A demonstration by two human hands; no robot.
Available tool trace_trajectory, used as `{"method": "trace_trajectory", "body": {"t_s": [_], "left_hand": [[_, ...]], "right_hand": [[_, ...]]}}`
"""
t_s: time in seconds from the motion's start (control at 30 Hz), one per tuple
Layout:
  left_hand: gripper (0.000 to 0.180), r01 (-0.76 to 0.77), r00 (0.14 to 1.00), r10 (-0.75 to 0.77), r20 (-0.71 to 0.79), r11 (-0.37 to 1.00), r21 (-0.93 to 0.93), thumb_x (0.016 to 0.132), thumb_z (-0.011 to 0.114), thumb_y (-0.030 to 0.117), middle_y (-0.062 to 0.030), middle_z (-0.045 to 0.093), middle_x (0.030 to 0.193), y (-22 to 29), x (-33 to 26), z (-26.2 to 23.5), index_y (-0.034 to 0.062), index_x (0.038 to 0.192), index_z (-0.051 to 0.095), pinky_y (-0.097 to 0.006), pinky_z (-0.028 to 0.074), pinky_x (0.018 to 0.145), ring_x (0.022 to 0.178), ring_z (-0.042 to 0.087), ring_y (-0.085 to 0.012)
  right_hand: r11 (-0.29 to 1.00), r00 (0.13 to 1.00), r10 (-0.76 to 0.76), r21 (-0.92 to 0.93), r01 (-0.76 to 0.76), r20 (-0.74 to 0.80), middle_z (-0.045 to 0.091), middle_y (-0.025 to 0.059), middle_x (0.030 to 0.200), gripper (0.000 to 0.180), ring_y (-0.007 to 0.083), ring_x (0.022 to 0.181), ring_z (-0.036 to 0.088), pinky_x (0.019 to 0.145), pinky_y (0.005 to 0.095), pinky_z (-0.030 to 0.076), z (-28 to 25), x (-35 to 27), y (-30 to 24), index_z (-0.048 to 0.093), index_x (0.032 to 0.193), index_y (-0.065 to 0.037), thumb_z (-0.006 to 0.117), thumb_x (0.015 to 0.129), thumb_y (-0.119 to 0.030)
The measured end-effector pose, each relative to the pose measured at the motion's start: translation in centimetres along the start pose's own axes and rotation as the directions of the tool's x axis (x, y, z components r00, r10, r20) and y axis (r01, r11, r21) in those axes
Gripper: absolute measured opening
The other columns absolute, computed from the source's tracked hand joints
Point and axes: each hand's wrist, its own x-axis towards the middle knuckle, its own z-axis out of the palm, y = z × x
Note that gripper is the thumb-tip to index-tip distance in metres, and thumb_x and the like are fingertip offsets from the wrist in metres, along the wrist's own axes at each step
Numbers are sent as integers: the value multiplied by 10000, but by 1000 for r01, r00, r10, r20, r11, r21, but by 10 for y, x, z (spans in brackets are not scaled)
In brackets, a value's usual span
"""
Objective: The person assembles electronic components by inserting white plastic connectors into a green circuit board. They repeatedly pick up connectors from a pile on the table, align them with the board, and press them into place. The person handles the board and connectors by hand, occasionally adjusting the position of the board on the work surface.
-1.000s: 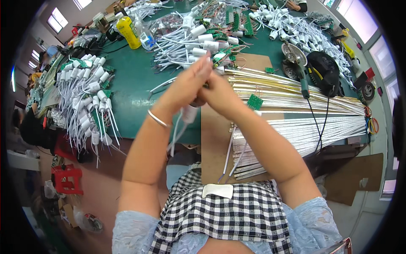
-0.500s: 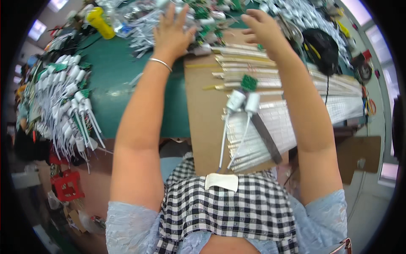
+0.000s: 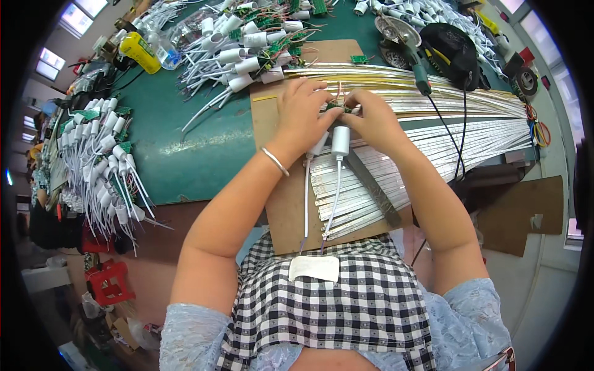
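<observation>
My left hand (image 3: 302, 114) and my right hand (image 3: 375, 121) meet over the brown board (image 3: 288, 210), fingertips pinched together. Between them shows a bit of a small green circuit board (image 3: 335, 106) with thin reddish wires standing up; the fingers cover most of it. Just below my fingers lies a white cylindrical cap (image 3: 340, 141) with a white cable running toward me. A second white cap (image 3: 318, 146) with its own cable lies beside it, partly behind my left hand. Under and right of them spread long silvery strips (image 3: 427, 139), crossed by a dark flat bar (image 3: 374, 190).
A pile of white caps with green boards (image 3: 241, 55) lies beyond my left hand, another heap (image 3: 102, 154) at the left. A green-handled tool (image 3: 421, 77) rests on a metal dish (image 3: 396, 34), near a black mesh cap (image 3: 448, 52). A yellow bottle (image 3: 139, 52) stands far left.
Both hands have come back from the far pile and closed together above the two white caps. A small green board that lay by the caps is now largely hidden by my fingers.
</observation>
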Motion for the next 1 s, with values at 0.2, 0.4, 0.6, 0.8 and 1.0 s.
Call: {"method": "trace_trajectory", "body": {"t_s": [0.2,0.4,0.6,0.8,1.0], "left_hand": [[350,344,924,-293,246,352,-871,926,548,293,-95,512,1232,35,-6,-39,22,1148,548,-305,363,978,1131,471,-172],[376,434,876,-440,200,533,-727,978,450,265,-64,585,1123,14,-12,-64,2,1240,511,-249,447,860,999,548,-113],[494,358,880,-451,148,425,-832,964,464,252,-173,469,1307,-4,-3,-111,27,1387,340,-293,374,954,1124,483,-207],[577,177,843,-524,-123,485,-856,913,535,389,-153,535,1202,-75,37,-197,41,1343,373,-322,395,932,1079,495,-203],[364,488,701,-661,-269,719,-494,843,595,272,-107,639,958,-238,90,-181,-13,1068,579,-310,474,743,848,593,-183]], "right_hand": [[722,965,-59,678,-134,254,615,97,854,206,157,772,592,675,284,466,7,-14,-41,499,1030,-4,569,893,-140],[919,992,-118,384,90,50,602,264,908,198,440,855,565,740,470,448,42,13,-78,536,997,19,496,854,-112],[609,963,-133,786,-109,236,640,123,805,168,231,744,640,653,346,499,50,39,-123,559,989,-7,573,842,-84],[379,960,-275,923,58,53,628,86,757,229,148,682,614,629,280,498,44,111,-195,567,982,13,647,820,-127],[602,996,70,798,8,-63,623,81,841,294,151,664,587,583,295,486,61,231,-129,564,1053,-6,632,860,-218]]}}
